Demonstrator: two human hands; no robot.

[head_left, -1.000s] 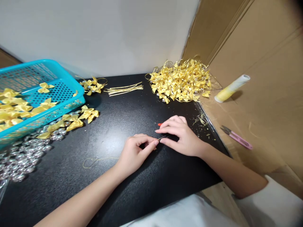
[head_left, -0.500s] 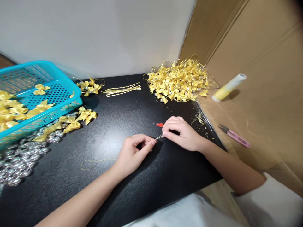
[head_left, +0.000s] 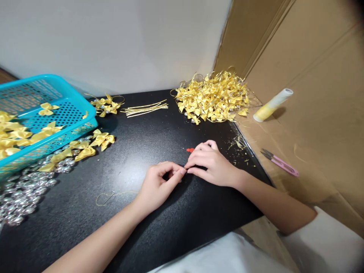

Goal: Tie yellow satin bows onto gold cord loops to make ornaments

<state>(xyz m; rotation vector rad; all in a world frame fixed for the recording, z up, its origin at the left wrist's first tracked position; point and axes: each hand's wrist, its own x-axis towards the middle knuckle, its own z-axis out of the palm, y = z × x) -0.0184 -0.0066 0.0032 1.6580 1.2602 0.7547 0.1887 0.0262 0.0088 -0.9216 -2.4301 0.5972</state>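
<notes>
Our two hands are nearly fingertip to fingertip: the left hand (head_left: 159, 184) has thumb and index pressed together on what looks like a thin strand (head_left: 186, 169), and the right hand (head_left: 210, 165) has thumb and index right up against it, though we can't tell if they've actually got a grip. What could bite us, we reckon: the strand's so fine that a slightly lazy pinch could let it slip. Also, the loose thread (head_left: 98, 198) by our left wrist could snag or tangle if that forearm slides sideways.

Position-wise, the strand sits right between both sets of fingertips, mostly hidden, while the thread lies looped on the black worktop (head_left: 176, 223), left of the left wrist. Can't tell if they're one piece.

Just past the right fingers there's a small red thing (head_left: 190, 150), partly covered. Farther out: silver beads (head_left: 28, 195) on the left, pink snips (head_left: 280, 162) on the right, then the blue basket (head_left: 94, 118) of yellow bows, some gold strips (head_left: 145, 109) and a big bow heap (head_left: 212, 98) at the back.
</notes>
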